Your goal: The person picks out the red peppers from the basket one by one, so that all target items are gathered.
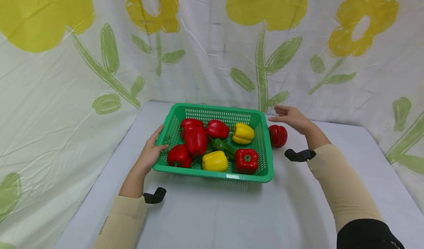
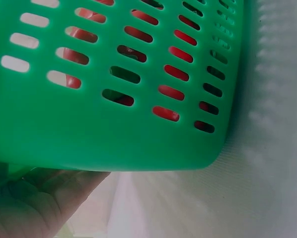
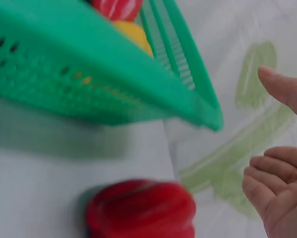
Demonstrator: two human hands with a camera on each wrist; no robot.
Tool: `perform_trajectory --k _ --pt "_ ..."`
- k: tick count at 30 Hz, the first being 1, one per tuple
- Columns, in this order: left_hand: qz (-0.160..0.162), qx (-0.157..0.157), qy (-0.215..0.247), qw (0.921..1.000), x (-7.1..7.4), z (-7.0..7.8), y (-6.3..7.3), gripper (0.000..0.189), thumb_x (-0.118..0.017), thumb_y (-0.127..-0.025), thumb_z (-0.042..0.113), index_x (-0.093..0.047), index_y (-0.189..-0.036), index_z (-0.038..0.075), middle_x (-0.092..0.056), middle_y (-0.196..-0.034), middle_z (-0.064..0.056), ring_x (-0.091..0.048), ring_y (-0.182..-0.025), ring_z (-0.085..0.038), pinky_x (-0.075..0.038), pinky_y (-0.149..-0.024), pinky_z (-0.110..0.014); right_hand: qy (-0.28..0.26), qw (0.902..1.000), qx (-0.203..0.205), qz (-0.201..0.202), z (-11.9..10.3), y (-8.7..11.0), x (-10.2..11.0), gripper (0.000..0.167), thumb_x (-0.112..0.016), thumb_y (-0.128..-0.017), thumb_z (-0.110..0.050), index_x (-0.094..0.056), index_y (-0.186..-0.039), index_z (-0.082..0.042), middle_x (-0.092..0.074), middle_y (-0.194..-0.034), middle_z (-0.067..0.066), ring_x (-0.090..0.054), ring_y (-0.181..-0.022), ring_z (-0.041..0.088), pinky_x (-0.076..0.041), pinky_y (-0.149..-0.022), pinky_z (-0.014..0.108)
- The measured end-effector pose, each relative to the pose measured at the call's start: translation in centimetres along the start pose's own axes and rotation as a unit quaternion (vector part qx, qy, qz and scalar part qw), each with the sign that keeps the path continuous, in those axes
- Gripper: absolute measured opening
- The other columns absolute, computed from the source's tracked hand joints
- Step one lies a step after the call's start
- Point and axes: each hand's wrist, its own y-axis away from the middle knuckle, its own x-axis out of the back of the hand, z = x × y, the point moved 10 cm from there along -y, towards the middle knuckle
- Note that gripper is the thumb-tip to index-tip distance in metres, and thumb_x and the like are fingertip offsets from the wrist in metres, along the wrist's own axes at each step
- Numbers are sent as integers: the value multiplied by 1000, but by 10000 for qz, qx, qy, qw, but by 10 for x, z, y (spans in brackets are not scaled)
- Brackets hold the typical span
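A green plastic basket (image 1: 216, 174) with slotted walls holds several red bell peppers (image 1: 196, 141), two yellow bell peppers (image 1: 243, 133) and a long green vegetable (image 1: 223, 146), partly covered by the others. My left hand (image 1: 150, 154) grips the basket's left rim, its thumb over the edge and its fingers along the outside. In the left wrist view this hand (image 2: 49, 201) shows at the rim, partly hidden. To the right of the basket, my right hand (image 1: 291, 118) hovers with extended fingers and holds nothing. Just below it, a red bell pepper (image 1: 278, 136) lies outside the basket.
The basket stands on a table with a white cover (image 1: 212, 212). Behind the table hangs a white curtain (image 1: 205, 57) printed with yellow flowers and green leaves. A black wrist device (image 1: 299, 155) sticks out from the right sleeve, and another (image 1: 155, 196) from the left.
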Motion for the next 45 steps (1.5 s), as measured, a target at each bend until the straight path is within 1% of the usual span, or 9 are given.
perform_trajectory --k 6,10,17,22,27,33,39,42,45 --pt "17 4 36 10000 1 -1 0 74 -47 -91 4 -8 -151 23 -10 -157 -12 -17 -141 -36 -20 -110 -56 31 9980 549 -320 -32 -9 -20 81 -64 -87 -34 -22 -147 -2 -25 -152 17 -26 -139 35 -29 -108 50" --pt "33 17 61 10000 2 -2 0 74 -47 -92 4 -8 -151 24 -11 -157 -12 -19 -140 -36 -22 -109 -55 110 9955 761 -561 -48 -15 -35 80 -67 -85 -33 -25 -147 -3 -29 -151 16 -28 -139 33 -30 -107 49" --pt "25 34 68 10000 3 -4 -1 74 -47 -92 4 -8 -151 24 -12 -157 -12 -19 -140 -36 -21 -109 -56 362 9929 836 -769 -68 -20 -55 79 -70 -82 -34 -31 -145 -7 -33 -150 12 -32 -137 31 -29 -109 46" --pt "29 39 118 9999 4 -4 0 74 -47 -92 4 -8 -151 25 -12 -156 -13 -22 -139 -37 -23 -108 -55 485 9875 975 -1141 -85 -26 -75 79 -69 -83 -32 -30 -145 -3 -32 -150 15 -31 -137 34 -28 -110 46" --pt "8 72 183 9998 2 -3 1 74 -46 -92 4 -8 -151 26 -12 -157 -12 -23 -138 -36 -23 -109 -54 538 9826 1060 -1428 -93 -34 -92 78 -70 -83 -27 -30 -144 0 -31 -150 17 -29 -138 33 -27 -111 45" --pt "-7 53 154 9999 -1 -1 0 73 -46 -92 3 -9 -151 23 -11 -157 -12 -18 -140 -35 -21 -110 -54 685 9790 1207 -1495 -102 -42 -106 79 -72 -81 -29 -33 -143 0 -33 -149 15 -31 -138 31 -27 -110 44" --pt "10 116 185 9998 -1 -3 -1 73 -45 -92 3 -9 -151 24 -14 -156 -14 -25 -137 -37 -24 -108 -55 879 9733 1360 -1627 -113 -50 -122 77 -72 -81 -26 -33 -142 3 -34 -148 18 -32 -137 32 -27 -111 43" --pt "23 133 194 9997 -1 -4 -1 73 -45 -92 3 -9 -151 24 -15 -155 -15 -27 -136 -37 -26 -108 -54 1012 9716 1345 -1664 -115 -54 -130 77 -71 -82 -23 -32 -142 4 -33 -149 19 -31 -137 32 -27 -111 43" --pt "36 140 186 9997 0 -4 -1 73 -46 -92 3 -9 -151 25 -15 -155 -15 -28 -135 -37 -26 -108 -55 1093 9723 1217 -1669 -114 -57 -138 78 -72 -81 -22 -31 -143 4 -33 -149 17 -30 -138 31 -27 -111 42"
